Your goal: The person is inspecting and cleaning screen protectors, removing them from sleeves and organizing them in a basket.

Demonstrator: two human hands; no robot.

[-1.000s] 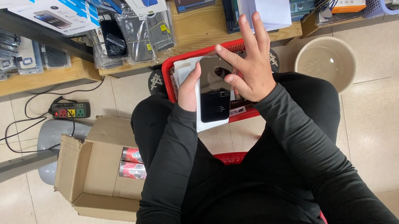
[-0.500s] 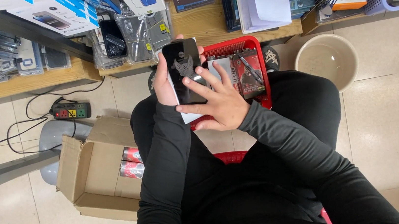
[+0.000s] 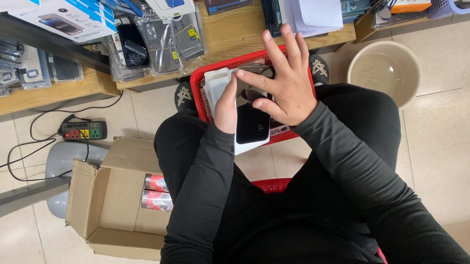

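Glossy black phone point(image 3: 252, 121), left hand point(image 3: 226, 106), red basket point(image 3: 201, 97)

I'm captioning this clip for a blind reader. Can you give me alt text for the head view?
A seated person in black sleeves holds a phone in the left hand while the right hand spreads over its top, above a red basket. An open cardboard box and a beige basin sit on the tiled floor.

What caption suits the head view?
Left hand holds a phone; right hand spreads over it, above a red basket.
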